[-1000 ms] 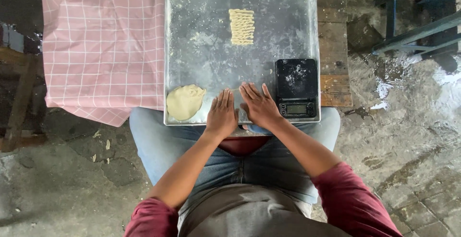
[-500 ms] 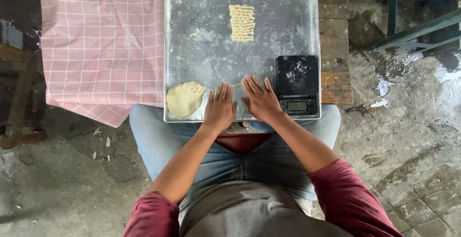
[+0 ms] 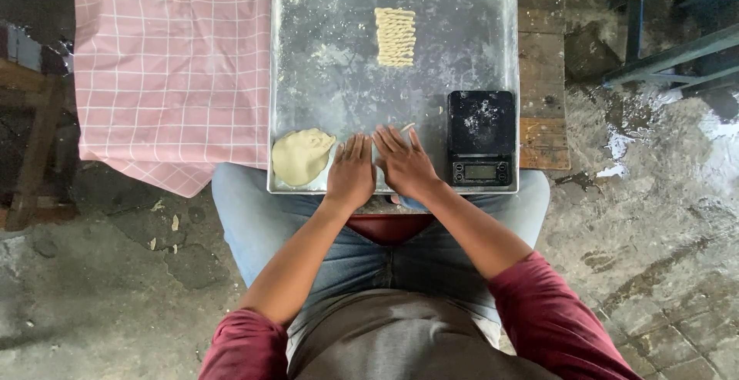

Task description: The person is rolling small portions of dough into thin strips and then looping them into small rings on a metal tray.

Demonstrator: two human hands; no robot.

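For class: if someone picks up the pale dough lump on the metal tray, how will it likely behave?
The dough lump looks soft and irregular, so it would probably sag and dent rather than stay stiff. Flat-bottomed, it seems unlikely to roll. The floury tray suggests it may stick slightly.

One screen shows: a small grey rectangular display on the near edge of the flour-dusted black kitchen scale, at the right near corner of the metal tray
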